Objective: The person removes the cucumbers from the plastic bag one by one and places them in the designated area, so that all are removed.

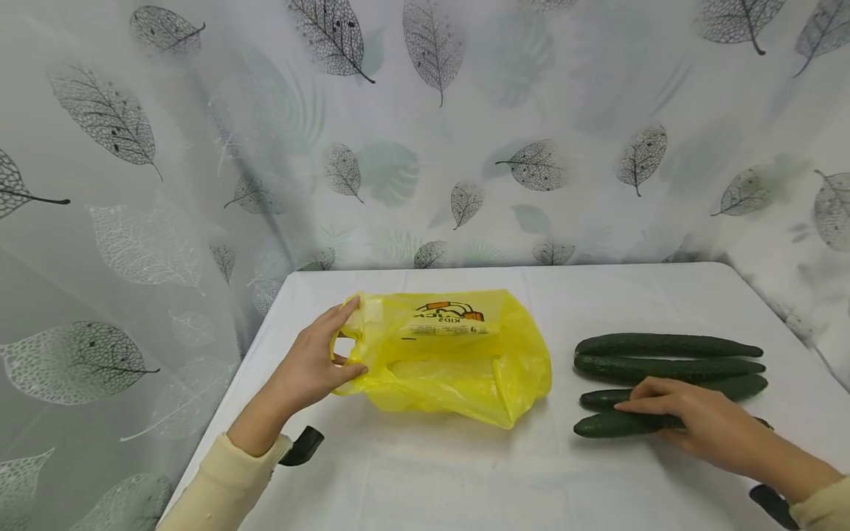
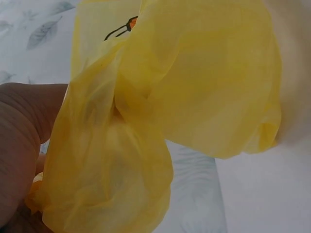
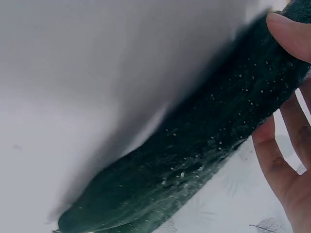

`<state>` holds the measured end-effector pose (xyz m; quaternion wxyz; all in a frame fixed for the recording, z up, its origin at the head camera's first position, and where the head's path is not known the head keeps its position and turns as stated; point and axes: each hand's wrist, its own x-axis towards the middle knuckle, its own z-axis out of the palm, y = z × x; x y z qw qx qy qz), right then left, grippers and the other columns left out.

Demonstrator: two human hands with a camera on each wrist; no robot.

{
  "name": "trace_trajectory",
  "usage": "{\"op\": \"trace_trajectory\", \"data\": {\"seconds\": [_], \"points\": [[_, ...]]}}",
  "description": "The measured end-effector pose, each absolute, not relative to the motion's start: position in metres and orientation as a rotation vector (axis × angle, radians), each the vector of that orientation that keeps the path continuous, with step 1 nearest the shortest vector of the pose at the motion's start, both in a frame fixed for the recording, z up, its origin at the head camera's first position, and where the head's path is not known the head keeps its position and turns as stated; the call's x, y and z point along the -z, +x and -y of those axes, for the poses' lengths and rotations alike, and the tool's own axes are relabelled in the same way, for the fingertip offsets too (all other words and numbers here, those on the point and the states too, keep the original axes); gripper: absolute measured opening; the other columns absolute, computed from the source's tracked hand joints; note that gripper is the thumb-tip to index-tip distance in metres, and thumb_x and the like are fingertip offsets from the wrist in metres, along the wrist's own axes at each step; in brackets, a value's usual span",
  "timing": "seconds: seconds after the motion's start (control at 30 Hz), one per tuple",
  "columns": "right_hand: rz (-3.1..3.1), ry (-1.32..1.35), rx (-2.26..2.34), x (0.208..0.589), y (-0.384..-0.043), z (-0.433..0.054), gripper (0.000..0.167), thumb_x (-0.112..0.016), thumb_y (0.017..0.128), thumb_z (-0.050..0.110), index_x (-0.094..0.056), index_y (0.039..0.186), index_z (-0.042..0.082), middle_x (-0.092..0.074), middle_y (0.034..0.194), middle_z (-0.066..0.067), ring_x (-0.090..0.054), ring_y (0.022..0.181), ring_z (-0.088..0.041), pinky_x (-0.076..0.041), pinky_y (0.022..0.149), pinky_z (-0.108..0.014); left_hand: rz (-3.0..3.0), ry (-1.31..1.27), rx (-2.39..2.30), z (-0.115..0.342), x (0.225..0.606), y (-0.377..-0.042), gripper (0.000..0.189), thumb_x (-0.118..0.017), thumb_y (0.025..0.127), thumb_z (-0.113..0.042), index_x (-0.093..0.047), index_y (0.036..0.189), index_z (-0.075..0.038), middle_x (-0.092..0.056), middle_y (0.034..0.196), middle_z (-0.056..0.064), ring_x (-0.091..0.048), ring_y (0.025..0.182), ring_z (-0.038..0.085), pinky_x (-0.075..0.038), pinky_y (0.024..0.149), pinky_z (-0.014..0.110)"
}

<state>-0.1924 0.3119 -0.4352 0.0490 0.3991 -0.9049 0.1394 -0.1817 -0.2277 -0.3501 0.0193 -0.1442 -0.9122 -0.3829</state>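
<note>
My left hand (image 1: 308, 372) holds the open mouth of a yellow plastic bag (image 1: 445, 354), thumb and fingers spread apart at its left edge. In the left wrist view, crumpled yellow plastic (image 2: 204, 73) hides most of the fingers. At the right, my right hand (image 1: 707, 428) grips the nearest cucumber (image 1: 607, 425). The right wrist view has the thumb on one side of this dark green cucumber (image 3: 194, 136) and fingers (image 3: 272, 155) on the other. Just beyond lies a second cucumber (image 1: 737, 386), partly covered by the hand.
Two more cucumbers (image 1: 664, 344) lie side by side farther back on the white-covered table (image 1: 425, 479). A leaf-patterned curtain (image 1: 451, 133) hangs behind the table and along its sides. Black straps (image 1: 302, 446) show at the wrists.
</note>
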Motion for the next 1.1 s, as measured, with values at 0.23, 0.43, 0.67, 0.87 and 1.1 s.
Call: {"op": "trace_trajectory", "data": {"seconds": [0.23, 0.43, 0.67, 0.87, 1.1], "points": [[2.736, 1.221, -0.375, 0.441, -0.190, -0.311, 0.069, -0.093, 0.059, 0.000, -0.076, 0.118, 0.030, -0.057, 0.113, 0.012, -0.050, 0.080, 0.003, -0.048, 0.054, -0.021, 2.841, -0.442, 1.194, 0.228, 0.350, -0.181, 0.102, -0.084, 0.077, 0.009, -0.028, 0.160, -0.009, -0.035, 0.157, 0.015, -0.059, 0.114, 0.036, -0.060, 0.069, 0.023], [2.749, 1.200, -0.309, 0.443, -0.190, -0.310, 0.068, -0.094, 0.057, 0.000, -0.077, 0.116, 0.029, -0.058, 0.110, 0.011, -0.050, 0.078, 0.002, -0.046, 0.051, -0.022, 2.832, -0.459, 1.190, 0.229, 0.351, -0.181, 0.102, -0.084, 0.077, 0.009, -0.028, 0.160, -0.008, -0.037, 0.156, 0.015, -0.058, 0.115, 0.035, -0.060, 0.070, 0.023], [2.686, 1.192, -0.231, 0.447, -0.191, -0.311, 0.070, -0.096, 0.054, 0.002, -0.077, 0.117, 0.029, -0.058, 0.107, 0.010, -0.053, 0.078, -0.001, -0.045, 0.050, -0.022, 2.831, -0.462, 1.193, 0.230, 0.352, -0.182, 0.102, -0.084, 0.076, 0.009, -0.028, 0.160, -0.007, -0.038, 0.155, 0.015, -0.058, 0.115, 0.035, -0.060, 0.070, 0.023], [2.664, 1.179, -0.220, 0.450, -0.194, -0.311, 0.073, -0.096, 0.051, 0.001, -0.077, 0.117, 0.028, -0.060, 0.106, 0.006, -0.056, 0.079, -0.007, -0.045, 0.049, -0.023, 2.832, -0.450, 1.214, 0.229, 0.351, -0.183, 0.104, -0.084, 0.076, 0.009, -0.027, 0.161, -0.008, -0.037, 0.156, 0.013, -0.058, 0.116, 0.035, -0.061, 0.070, 0.024], [2.677, 1.128, -0.182, 0.453, -0.192, -0.311, 0.068, -0.097, 0.051, 0.003, -0.078, 0.113, 0.026, -0.062, 0.107, 0.006, -0.062, 0.085, -0.015, -0.049, 0.052, -0.025, 2.831, -0.453, 1.226, 0.229, 0.352, -0.184, 0.106, -0.084, 0.076, 0.010, -0.025, 0.161, -0.010, -0.035, 0.157, 0.014, -0.058, 0.115, 0.035, -0.061, 0.070, 0.024]]}}
